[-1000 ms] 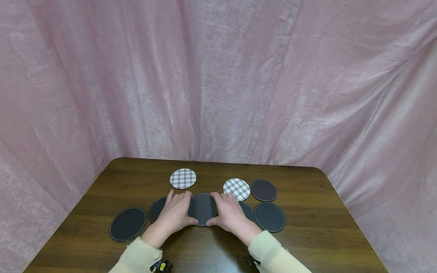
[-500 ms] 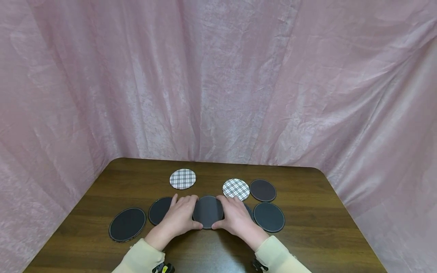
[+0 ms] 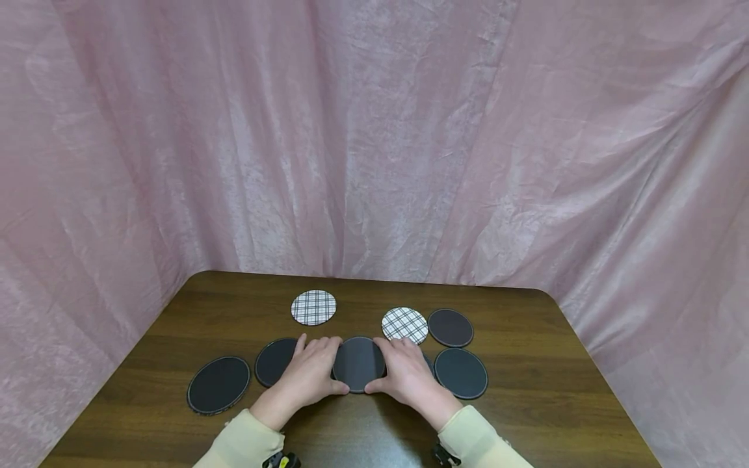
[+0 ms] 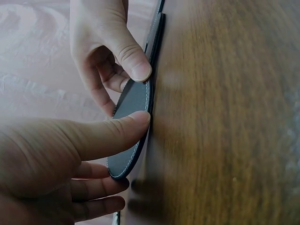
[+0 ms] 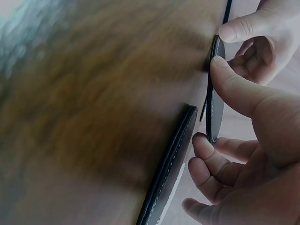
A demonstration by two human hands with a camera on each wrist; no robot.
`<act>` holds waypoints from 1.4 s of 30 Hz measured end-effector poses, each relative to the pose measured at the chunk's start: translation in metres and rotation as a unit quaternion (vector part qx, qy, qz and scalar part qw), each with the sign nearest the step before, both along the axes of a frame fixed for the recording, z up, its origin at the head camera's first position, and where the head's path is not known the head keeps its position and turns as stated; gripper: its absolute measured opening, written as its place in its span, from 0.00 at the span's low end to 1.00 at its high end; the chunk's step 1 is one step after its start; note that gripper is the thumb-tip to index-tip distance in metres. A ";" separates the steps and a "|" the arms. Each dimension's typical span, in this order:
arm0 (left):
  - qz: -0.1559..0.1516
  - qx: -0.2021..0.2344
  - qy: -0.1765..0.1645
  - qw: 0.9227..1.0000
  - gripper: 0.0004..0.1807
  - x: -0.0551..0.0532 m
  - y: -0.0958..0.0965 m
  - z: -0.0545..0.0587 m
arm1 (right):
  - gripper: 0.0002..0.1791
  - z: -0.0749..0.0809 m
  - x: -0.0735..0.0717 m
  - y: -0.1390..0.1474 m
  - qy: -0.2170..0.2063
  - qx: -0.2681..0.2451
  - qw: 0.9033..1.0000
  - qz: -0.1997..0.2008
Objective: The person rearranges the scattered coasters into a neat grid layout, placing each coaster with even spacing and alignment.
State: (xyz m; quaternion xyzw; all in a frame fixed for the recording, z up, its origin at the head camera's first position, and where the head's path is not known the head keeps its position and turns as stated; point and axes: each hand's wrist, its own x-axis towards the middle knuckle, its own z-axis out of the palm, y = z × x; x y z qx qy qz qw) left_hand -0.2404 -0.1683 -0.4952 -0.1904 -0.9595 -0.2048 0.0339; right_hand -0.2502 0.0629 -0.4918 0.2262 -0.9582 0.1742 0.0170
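Note:
A round black coaster with pale edge stitching is held between both hands, face up. My left hand grips its left side, thumb on the near edge and fingers at the far edge. On the right side my right hand grips it the same way. In the left wrist view the coaster shows its stitched rim under both thumbs. The right wrist view has the coaster nearly edge-on. Whether it touches the table is hard to tell. Another dark coaster is mostly hidden behind the right hand.
Left of the hands lie two black coasters, one farther out and one partly covered. Toward the back are a plaid coaster and a second plaid one. A dark brown coaster and a black coaster sit at right.
Both hands have moved the black coaster a little to the right and slightly nearer, mostly in the first half second. Their grip looks the same. The other coasters have stayed in place.

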 end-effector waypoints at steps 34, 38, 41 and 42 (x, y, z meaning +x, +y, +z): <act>0.003 0.003 -0.003 1.000 0.48 0.001 -0.002 0.001 | 0.50 0.003 -0.001 -0.004 -0.002 0.009 1.000 0.000; 0.008 -0.001 -0.001 1.000 0.49 0.001 -0.003 0.002 | 0.50 0.004 -0.002 -0.006 -0.002 0.009 1.000 -0.001; 0.010 -0.003 -0.003 1.000 0.49 -0.001 -0.003 0.002 | 0.51 0.005 -0.003 -0.007 -0.005 0.008 1.000 -0.003; 0.011 -0.003 -0.004 1.000 0.48 -0.001 -0.003 0.002 | 0.51 0.005 -0.004 -0.007 -0.007 0.008 1.000 -0.004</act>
